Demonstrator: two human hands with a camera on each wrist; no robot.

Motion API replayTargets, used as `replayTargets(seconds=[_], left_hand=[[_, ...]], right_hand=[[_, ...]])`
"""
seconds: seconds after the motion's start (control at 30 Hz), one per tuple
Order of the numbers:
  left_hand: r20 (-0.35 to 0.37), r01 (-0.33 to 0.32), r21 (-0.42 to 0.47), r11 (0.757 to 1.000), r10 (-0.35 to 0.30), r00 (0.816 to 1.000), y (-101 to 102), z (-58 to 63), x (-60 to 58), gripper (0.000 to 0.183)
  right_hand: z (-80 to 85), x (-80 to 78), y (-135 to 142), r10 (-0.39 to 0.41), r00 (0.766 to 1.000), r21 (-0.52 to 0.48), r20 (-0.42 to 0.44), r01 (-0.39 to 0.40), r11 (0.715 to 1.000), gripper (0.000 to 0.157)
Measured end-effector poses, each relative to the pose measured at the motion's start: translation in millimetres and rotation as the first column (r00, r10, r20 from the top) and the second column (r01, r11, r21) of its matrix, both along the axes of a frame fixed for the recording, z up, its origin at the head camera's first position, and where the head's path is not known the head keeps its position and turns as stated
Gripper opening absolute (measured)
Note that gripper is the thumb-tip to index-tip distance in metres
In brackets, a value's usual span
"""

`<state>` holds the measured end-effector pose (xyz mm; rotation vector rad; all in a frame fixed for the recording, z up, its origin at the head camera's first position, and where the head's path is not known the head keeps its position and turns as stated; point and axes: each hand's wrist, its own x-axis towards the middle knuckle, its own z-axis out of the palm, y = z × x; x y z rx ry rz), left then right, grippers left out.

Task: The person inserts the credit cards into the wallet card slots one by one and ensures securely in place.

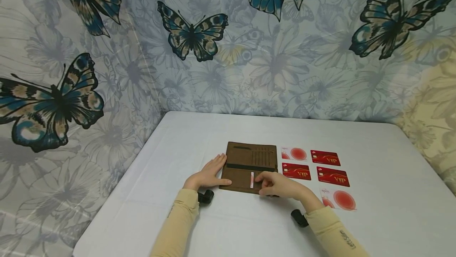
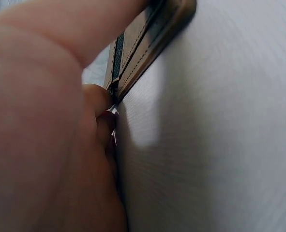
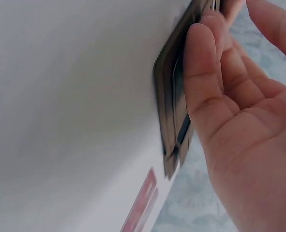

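Observation:
A brown wallet (image 1: 235, 177) lies unfolded on the white table, with card slots in its far half. From its near half shows a narrow white-and-pink strip, the edge of a card (image 1: 251, 179). My left hand (image 1: 209, 173) rests at the wallet's left edge, fingers straight, thumb on the near corner. Over the near right part of the wallet is my right hand (image 1: 276, 183), its fingertips beside the strip. In the right wrist view, the fingers (image 3: 201, 72) lie against the wallet (image 3: 167, 106) and the thumb stands apart from them.
Right of the wallet lie red VIP cards (image 1: 325, 158) and pale cards with a red disc (image 1: 298, 154), in two columns. The nearest pale card (image 1: 343, 200) is partly behind the right wrist. Butterfly-print cloth (image 1: 278, 67) hangs behind the table (image 1: 160, 150).

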<state>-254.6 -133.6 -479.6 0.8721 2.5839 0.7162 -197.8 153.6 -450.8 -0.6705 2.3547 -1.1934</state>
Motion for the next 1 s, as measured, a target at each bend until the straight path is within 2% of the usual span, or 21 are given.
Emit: replayTargets(seconds=[0.2, 0.37, 0.57, 0.77, 0.87, 1.0], left_hand=[[0.012, -0.010, -0.010, 1.000, 0.010, 1.000, -0.4, 0.9, -0.4, 0.096], [0.009, -0.020, -0.013, 1.000, 0.020, 1.000, -1.3, 0.8, -0.4, 0.096], [0.013, -0.024, -0.010, 1.000, 0.024, 1.000, -1.3, -0.3, 0.3, 0.095], [0.004, -0.027, -0.011, 1.000, 0.027, 1.000, 0.0, -3.9, -0.3, 0.096], [0.002, -0.028, -0.011, 1.000, 0.028, 1.000, 0.8, -4.8, -0.5, 0.096], [0.006, -0.029, -0.005, 1.000, 0.029, 1.000, 1.5, -2.9, -0.3, 0.096]], right_hand=[[5.1, 2.1, 24.0, -0.057, 0.998, -0.066, -0.005, 0.057, 0.996, 0.032], [16.4, 2.9, 46.7, -0.113, 0.993, -0.117, 0.019, 0.115, 0.986, 0.035], [28.0, 8.7, 73.3, -0.167, 0.986, -0.085, 0.019, 0.168, 0.982, 0.038], [22.0, 20.5, 105.2, -0.188, 0.982, -0.086, -0.014, 0.186, 0.979, 0.038], [17.3, 27.9, 119.3, -0.219, 0.976, -0.091, 0.000, 0.218, 0.972, 0.041], [16.9, 36.2, 134.1, -0.275, 0.962, -0.040, -0.010, 0.274, 0.961, 0.045]])
